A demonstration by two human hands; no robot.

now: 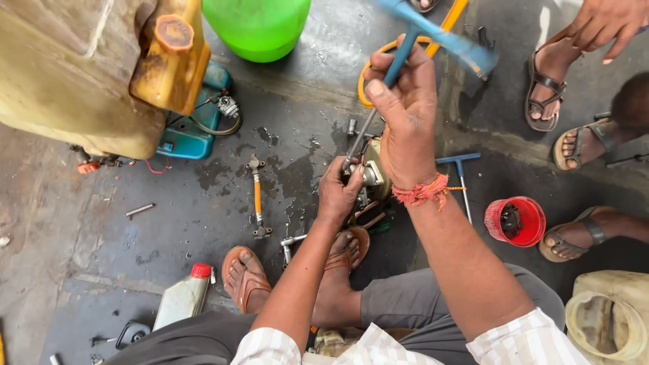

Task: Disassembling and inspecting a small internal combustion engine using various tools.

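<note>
right hand [405, 115] fist clamped on blue t-handle wrench [395, 67], shaft slanting down-left into small engine part [370, 174] on floor; left hand [338, 192] wraps around part at shaft tip, nearer.

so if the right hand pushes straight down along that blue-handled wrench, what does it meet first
Most likely the small metal engine part that the left hand steadies. The right hand holds the T-handle wrench, whose shaft runs down into that part, though depth is hard to judge from above.

Both hands fisted, right [405, 115] raised above left [338, 192] (forearms converging)
</note>
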